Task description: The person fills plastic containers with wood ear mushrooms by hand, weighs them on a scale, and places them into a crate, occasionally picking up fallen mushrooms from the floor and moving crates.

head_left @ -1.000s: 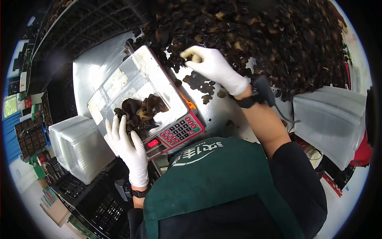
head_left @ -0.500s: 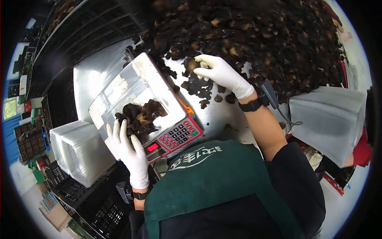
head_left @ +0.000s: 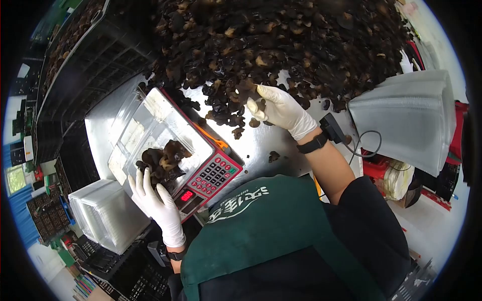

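A red and white digital scale stands on the metal table, its red display lit. On it lies a clear plastic tray with a small heap of dark wood ear mushrooms. My left hand, in a white glove, lies at the tray's near left side with fingers stretched out, its tips touching the heap. My right hand, also gloved, is raised at the near edge of the large mushroom pile. Its thumb and fingers are closed on a dark wood ear mushroom; the fingers partly cover it.
Stacked clear trays stand left of the scale, and another stack at the right. A black crate rises at the back left. Loose mushroom bits dot the metal table. Another person's gloved hand shows at far right.
The view has shifted. My right hand has turned and lifted a wood ear mushroom from the pile's edge. My left hand stays beside the heap on the scale.
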### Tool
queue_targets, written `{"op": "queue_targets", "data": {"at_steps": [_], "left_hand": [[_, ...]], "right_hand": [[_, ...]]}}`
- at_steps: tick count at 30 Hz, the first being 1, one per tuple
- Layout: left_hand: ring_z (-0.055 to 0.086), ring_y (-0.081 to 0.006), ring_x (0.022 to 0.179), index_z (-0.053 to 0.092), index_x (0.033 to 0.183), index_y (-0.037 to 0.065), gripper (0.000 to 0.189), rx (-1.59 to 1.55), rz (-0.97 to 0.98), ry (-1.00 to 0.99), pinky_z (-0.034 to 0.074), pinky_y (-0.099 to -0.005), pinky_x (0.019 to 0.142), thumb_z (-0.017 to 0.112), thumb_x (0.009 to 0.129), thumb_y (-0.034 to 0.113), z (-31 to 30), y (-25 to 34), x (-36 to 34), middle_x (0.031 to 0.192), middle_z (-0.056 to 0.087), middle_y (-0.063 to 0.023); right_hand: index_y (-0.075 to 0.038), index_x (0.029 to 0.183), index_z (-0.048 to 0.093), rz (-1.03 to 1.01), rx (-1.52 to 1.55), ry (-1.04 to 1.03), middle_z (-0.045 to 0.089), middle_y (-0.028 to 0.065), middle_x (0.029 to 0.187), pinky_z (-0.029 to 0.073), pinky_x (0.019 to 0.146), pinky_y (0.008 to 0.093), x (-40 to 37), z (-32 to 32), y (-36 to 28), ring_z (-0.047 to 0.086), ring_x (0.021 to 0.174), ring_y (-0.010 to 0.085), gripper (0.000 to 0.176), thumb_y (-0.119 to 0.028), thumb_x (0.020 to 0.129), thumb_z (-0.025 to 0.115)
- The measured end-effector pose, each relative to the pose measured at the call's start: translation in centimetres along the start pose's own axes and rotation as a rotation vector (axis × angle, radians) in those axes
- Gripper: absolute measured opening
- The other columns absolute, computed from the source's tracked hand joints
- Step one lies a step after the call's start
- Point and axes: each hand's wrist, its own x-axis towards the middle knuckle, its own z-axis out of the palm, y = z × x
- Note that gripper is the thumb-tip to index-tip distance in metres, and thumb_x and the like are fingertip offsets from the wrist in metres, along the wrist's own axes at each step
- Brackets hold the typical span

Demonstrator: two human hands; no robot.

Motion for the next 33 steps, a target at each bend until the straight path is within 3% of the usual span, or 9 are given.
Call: {"op": "queue_targets", "data": {"at_steps": [2,5,7,15,19,26,29,30,33], "left_hand": [[0.032,-0.0390,0.144,0.055,0.138,0.006,0.044,0.010,0.012,0.012,0.025,-0.0499,0.116,0.051,0.094,0.008,0.0,0.0,0.0,0.145,0.049,-0.0169],[0.036,-0.0392,0.142,0.056,0.136,0.005,0.043,0.029,0.046,0.036,0.030,-0.0487,0.112,0.052,0.093,0.008,0.1,-0.2,0.0,0.144,0.051,-0.0158],[0.035,-0.0388,0.142,0.056,0.136,0.005,0.043,0.023,0.057,0.035,0.030,-0.0483,0.112,0.052,0.093,0.009,0.2,-0.4,0.0,0.144,0.051,-0.0156],[0.035,-0.0382,0.142,0.056,0.137,0.005,0.043,0.021,0.057,0.022,0.029,-0.0483,0.112,0.051,0.094,0.010,0.3,-0.6,0.1,0.144,0.051,-0.0151],[0.033,-0.0385,0.143,0.054,0.138,0.003,0.042,-0.009,0.053,-0.005,0.024,-0.0505,0.118,0.049,0.097,0.008,0.1,-0.5,0.2,0.145,0.048,-0.0183],[0.037,-0.0401,0.141,0.055,0.138,0.006,0.045,-0.003,0.087,0.026,0.030,-0.0503,0.112,0.052,0.094,0.011,0.4,-1.1,0.1,0.144,0.051,-0.0167],[0.037,-0.0402,0.141,0.055,0.138,0.007,0.045,0.044,0.086,0.026,0.030,-0.0504,0.112,0.052,0.094,0.012,0.3,-0.9,0.1,0.144,0.051,-0.0169],[0.037,-0.0402,0.141,0.055,0.138,0.007,0.045,0.041,0.083,0.021,0.030,-0.0503,0.112,0.051,0.094,0.012,0.3,-0.9,0.1,0.144,0.051,-0.0166],[0.036,-0.0402,0.141,0.055,0.138,0.007,0.045,0.048,0.074,0.021,0.030,-0.0498,0.112,0.051,0.094,0.012,0.2,-0.7,0.2,0.144,0.051,-0.0162]], "right_hand": [[-0.001,0.124,0.059,0.017,-0.025,0.042,0.063,0.0066,0.083,0.045,0.059,0.0223,-0.3,0.1,0.2,0.053,0.063,0.0104,0.047,-0.042,0.105,0.049],[0.002,0.126,0.057,0.171,-0.521,0.313,0.066,0.0061,0.078,0.043,0.056,0.0221,-2.1,1.0,-1.4,0.053,0.061,0.0095,0.049,-0.040,0.103,0.055],[0.000,0.141,0.051,0.161,-0.724,0.552,0.066,0.0037,0.076,0.044,0.057,0.0210,-3.6,0.8,-1.1,0.054,0.060,0.0075,0.051,-0.033,0.102,0.057],[-0.002,0.096,0.072,0.234,-0.966,0.679,0.064,0.0004,0.072,0.046,0.060,0.0221,-13.9,-1.2,-3.1,0.055,0.064,0.0065,0.021,-0.020,0.097,0.061],[-0.006,0.109,0.071,-0.090,-1.124,0.607,0.064,0.0005,0.071,0.047,0.061,0.0260,-9.8,0.4,0.2,0.057,0.064,0.0078,0.021,-0.015,0.091,0.066],[-0.008,0.115,0.065,-0.115,-1.779,0.509,0.067,0.0070,0.069,0.049,0.057,0.0307,0.9,0.1,4.3,0.062,0.058,0.0152,0.028,-0.018,0.089,0.069],[-0.004,0.107,0.064,-0.114,-1.287,0.593,0.067,0.0110,0.067,0.048,0.050,0.0361,0.6,0.0,3.2,0.063,0.052,0.0209,0.022,-0.020,0.092,0.066],[0.000,0.104,0.064,-0.025,-0.959,0.528,0.066,0.0080,0.065,0.046,0.048,0.0293,-0.4,0.3,2.2,0.059,0.051,0.0123,0.021,-0.019,0.096,0.063],[0.003,0.104,0.063,0.086,-0.666,0.482,0.063,0.0041,0.064,0.044,0.049,0.0238,-4.0,0.0,0.1,0.054,0.050,0.0070,0.022,-0.017,0.097,0.062]]}}
